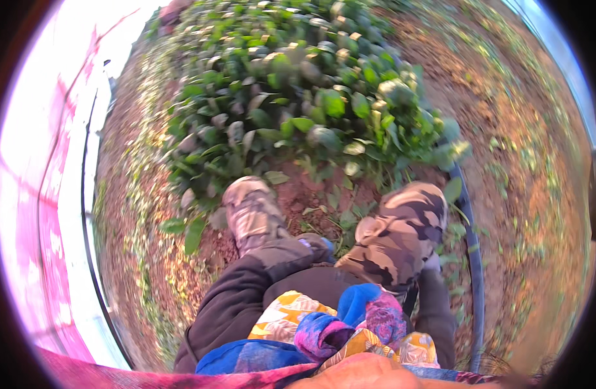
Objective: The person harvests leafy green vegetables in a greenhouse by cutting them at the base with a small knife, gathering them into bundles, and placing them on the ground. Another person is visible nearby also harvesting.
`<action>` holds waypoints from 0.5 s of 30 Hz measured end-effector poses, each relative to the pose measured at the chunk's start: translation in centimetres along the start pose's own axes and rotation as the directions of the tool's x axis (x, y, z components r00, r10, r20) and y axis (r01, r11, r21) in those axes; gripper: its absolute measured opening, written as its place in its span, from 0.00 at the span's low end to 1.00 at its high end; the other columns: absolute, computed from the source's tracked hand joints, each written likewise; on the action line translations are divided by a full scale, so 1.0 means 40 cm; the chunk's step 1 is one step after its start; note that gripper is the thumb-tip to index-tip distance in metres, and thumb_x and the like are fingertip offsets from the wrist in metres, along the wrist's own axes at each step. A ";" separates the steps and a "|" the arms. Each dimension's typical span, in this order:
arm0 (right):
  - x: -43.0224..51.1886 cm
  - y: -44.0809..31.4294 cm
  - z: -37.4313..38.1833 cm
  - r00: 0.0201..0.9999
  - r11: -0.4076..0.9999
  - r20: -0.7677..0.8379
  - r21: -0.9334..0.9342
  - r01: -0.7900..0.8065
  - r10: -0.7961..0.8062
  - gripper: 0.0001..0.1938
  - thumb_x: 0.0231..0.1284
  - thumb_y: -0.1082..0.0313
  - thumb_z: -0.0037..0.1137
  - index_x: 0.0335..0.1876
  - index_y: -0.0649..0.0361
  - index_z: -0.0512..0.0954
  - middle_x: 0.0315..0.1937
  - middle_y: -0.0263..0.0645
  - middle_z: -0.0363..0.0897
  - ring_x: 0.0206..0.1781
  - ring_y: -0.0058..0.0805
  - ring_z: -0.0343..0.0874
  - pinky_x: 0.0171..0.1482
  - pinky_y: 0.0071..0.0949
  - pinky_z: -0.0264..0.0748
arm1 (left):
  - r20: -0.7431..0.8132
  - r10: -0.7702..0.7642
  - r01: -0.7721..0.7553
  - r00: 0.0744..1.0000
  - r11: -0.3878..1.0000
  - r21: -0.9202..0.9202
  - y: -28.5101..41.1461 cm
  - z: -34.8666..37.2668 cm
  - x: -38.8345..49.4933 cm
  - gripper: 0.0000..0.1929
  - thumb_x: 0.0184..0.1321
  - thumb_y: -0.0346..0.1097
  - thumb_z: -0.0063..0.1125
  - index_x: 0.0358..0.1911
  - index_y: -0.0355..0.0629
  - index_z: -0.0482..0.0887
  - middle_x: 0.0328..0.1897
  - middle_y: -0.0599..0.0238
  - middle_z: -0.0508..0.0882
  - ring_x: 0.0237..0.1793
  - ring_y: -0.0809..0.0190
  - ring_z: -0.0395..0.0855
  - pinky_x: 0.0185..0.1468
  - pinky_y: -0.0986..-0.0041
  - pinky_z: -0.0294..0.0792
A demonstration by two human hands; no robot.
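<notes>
Both of my arms wear dark sleeves. My left hand (321, 247) is low between my bent knees, mostly dark with a blue patch at its far side; its fingers cannot be made out. Only a pale sliver of my right hand (432, 262) shows beside the outer side of my right camouflage trouser leg (400, 233), which hides the rest. Whether either hand holds anything cannot be told. Just beyond my knees grows a dense bed of broad-leaved green plants (298, 97). Loose leaves and cut-looking stems (346, 219) lie on the reddish soil (298, 194) between my legs.
A dark hose or pipe (470, 253) runs along the ground on my right. Brown soil with scattered greenery (512, 146) lies beyond it. Pink and white sheeting (50, 219) stands at far left, with a thin black line (86, 194) in front. A blurred reddish shape (171, 12) is at the top left.
</notes>
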State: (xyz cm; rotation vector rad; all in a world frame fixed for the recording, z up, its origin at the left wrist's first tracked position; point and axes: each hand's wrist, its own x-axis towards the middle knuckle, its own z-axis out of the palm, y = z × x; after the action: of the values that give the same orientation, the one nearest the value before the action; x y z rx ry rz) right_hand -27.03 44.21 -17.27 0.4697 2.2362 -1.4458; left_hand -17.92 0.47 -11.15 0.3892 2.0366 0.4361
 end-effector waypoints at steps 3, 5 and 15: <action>-0.100 -0.026 -0.093 0.966 0.950 0.007 -0.178 0.257 -0.260 0.09 0.63 0.65 0.57 0.37 0.64 0.79 0.25 0.28 0.74 0.25 0.17 0.67 0.27 0.22 0.64 | -0.106 -0.052 0.060 0.993 0.996 0.070 0.025 -0.047 0.025 0.20 0.54 0.51 0.60 0.45 0.47 0.84 0.42 0.51 0.85 0.48 0.44 0.82 0.49 0.56 0.73; -0.131 -0.056 -0.136 0.992 0.964 0.046 0.246 0.103 -0.118 0.10 0.57 0.69 0.61 0.42 0.65 0.78 0.29 0.31 0.77 0.27 0.18 0.72 0.30 0.22 0.69 | -0.150 -0.058 0.070 0.987 0.995 0.075 0.037 -0.076 0.028 0.19 0.55 0.51 0.60 0.45 0.47 0.84 0.42 0.52 0.86 0.48 0.44 0.82 0.49 0.56 0.73; -0.066 -0.060 -0.146 0.999 0.962 -0.038 0.274 -0.003 0.014 0.11 0.58 0.66 0.63 0.42 0.63 0.75 0.30 0.31 0.77 0.25 0.17 0.73 0.28 0.19 0.70 | -0.109 -0.148 0.161 0.983 0.979 0.121 0.050 -0.211 -0.009 0.18 0.56 0.50 0.55 0.42 0.45 0.84 0.43 0.50 0.85 0.46 0.44 0.82 0.50 0.56 0.73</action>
State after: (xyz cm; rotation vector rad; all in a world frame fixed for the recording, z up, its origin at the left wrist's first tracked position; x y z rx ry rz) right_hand -27.01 48.49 -11.92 0.5988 2.0677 -1.7665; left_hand -24.97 0.87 -6.09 0.2885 2.1804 0.2324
